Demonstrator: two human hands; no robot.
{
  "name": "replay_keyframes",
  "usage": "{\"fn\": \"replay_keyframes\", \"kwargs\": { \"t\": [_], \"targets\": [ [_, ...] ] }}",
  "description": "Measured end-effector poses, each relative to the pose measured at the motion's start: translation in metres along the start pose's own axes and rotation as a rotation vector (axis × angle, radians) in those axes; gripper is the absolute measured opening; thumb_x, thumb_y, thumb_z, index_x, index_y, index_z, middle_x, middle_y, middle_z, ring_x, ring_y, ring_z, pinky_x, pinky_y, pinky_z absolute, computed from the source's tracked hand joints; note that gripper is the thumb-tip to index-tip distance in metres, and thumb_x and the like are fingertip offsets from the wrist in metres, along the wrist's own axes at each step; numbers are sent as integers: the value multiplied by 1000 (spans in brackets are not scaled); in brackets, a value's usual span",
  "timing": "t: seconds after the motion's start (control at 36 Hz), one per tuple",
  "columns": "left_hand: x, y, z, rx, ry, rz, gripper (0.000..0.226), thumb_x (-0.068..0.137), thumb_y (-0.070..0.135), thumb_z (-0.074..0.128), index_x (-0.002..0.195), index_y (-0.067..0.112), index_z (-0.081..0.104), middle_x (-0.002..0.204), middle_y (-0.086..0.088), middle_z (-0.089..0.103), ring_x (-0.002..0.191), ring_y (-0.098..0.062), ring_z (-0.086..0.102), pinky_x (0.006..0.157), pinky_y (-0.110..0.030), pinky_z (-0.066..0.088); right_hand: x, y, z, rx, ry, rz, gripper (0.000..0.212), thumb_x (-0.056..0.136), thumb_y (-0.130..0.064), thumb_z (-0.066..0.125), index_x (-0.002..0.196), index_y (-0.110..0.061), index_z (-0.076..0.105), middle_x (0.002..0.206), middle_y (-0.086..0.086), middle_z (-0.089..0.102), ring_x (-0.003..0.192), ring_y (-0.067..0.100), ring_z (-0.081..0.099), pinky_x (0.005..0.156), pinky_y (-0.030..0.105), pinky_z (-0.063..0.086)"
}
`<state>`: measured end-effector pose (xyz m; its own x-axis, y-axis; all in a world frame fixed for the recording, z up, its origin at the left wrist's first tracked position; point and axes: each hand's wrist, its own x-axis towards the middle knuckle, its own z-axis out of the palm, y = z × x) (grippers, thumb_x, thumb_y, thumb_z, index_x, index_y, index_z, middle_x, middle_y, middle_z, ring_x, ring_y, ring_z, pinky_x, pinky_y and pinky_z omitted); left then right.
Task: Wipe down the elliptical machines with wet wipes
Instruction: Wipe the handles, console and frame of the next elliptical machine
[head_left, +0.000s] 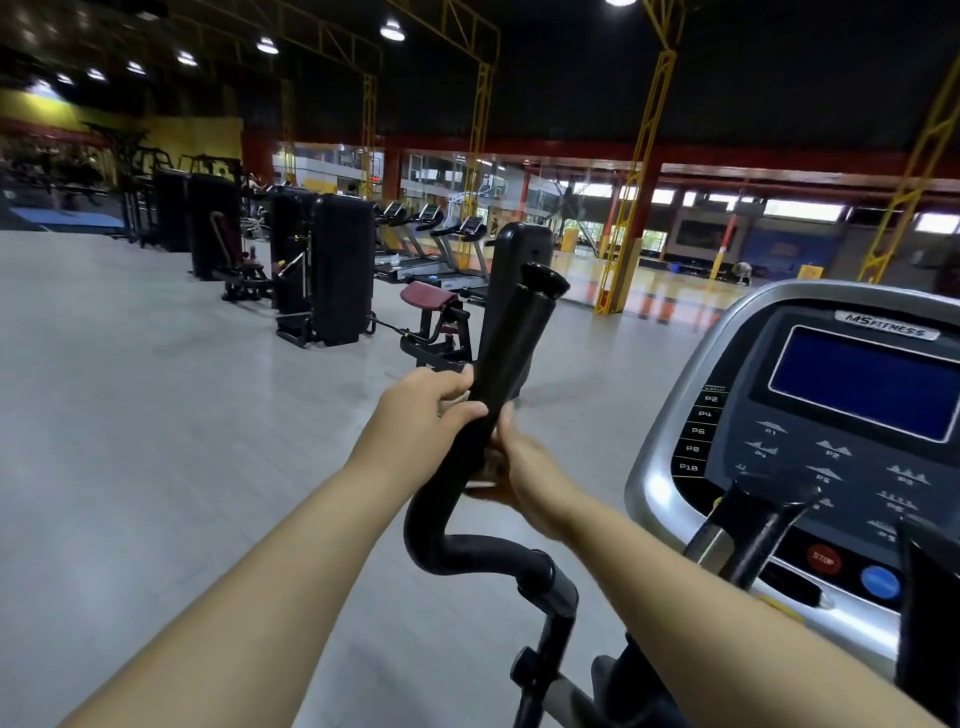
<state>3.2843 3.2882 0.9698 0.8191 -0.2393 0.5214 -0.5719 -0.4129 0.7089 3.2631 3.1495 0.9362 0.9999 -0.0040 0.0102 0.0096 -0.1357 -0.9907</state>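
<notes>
The elliptical's black left handlebar (511, 338) rises through the middle of the view and curves down to its joint at the bottom centre. My left hand (421, 410) is wrapped around the bar from the left, with a bit of pale wipe (457, 400) showing under its fingers. From the right, my right hand (524, 467) grips the bar just below, and a white wipe edge (480, 484) shows at its palm. The elliptical's console (810, 436), with a blue screen, sits at the right.
Grey gym floor (156, 415) spreads to the left. Black weight machines (340, 270) and a maroon padded bench (428, 299) stand beyond the bar. Treadmills (457, 244) line the back, and yellow truss columns (631, 171) rise behind.
</notes>
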Motion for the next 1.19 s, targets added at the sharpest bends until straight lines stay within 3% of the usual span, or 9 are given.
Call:
{"fn": "replay_keyframes", "kwargs": {
  "t": [0.08,0.19,0.36,0.5,0.61,0.69,0.83,0.97,1.19],
  "targets": [
    [-4,1,-1,8,-9,6,42,90,24,61,131,23,54,116,3,58,108,-6,55,87,-15,35,-6,10,-2,99,-108,2,36,99,-24,43,123,0,56,90,8,62,89,22,58,93,38,49],
    [-12,-1,-2,48,-21,8,46,91,23,60,135,27,49,119,3,59,108,-6,54,90,-17,35,-4,-6,-15,193,-151,-198,62,57,10,46,117,-2,57,97,17,52,76,22,52,58,24,46],
    [-33,-9,3,98,2,-11,51,91,22,59,138,35,44,120,4,61,103,-3,52,89,-19,38,2,-11,-14,-8,-71,-383,70,71,26,41,110,-28,61,113,5,64,109,17,59,84,35,52],
    [-50,-22,14,162,48,-62,57,91,21,59,140,39,38,107,2,56,95,-6,50,85,-20,39,-2,15,2,-151,-118,-251,49,75,14,46,97,-26,66,98,0,66,101,20,60,98,46,44],
    [-57,-31,19,166,47,-97,60,90,18,61,141,39,37,98,6,53,93,-10,53,81,-20,39,-7,34,8,-268,-152,-194,38,85,13,41,106,-7,65,92,2,66,83,9,61,79,17,48],
    [-58,-32,21,176,61,-100,59,90,20,60,141,39,37,102,6,55,96,-10,53,83,-20,40,-10,35,8,-322,-154,-195,37,88,11,40,101,-14,63,83,-2,62,69,0,54,63,7,41],
    [-60,-32,22,115,83,-112,56,90,17,61,139,37,41,108,8,57,99,-7,52,83,-18,38,-10,33,7,-431,-124,-117,29,88,5,43,102,-10,65,84,2,63,81,15,58,77,27,45],
    [-56,-33,23,80,84,-133,53,89,17,62,136,34,46,117,5,60,101,-8,55,83,-18,39,-22,29,2,-519,-45,-67,13,87,-4,53,85,-10,64,74,0,62,75,16,58,75,31,46],
    [-59,-24,11,204,-17,-143,50,91,15,58,137,30,46,117,4,63,90,-7,52,77,-22,38,-58,26,0,-571,137,-67,15,85,-7,54,89,-11,67,75,4,66,70,24,59,73,44,52]
  ]
}}
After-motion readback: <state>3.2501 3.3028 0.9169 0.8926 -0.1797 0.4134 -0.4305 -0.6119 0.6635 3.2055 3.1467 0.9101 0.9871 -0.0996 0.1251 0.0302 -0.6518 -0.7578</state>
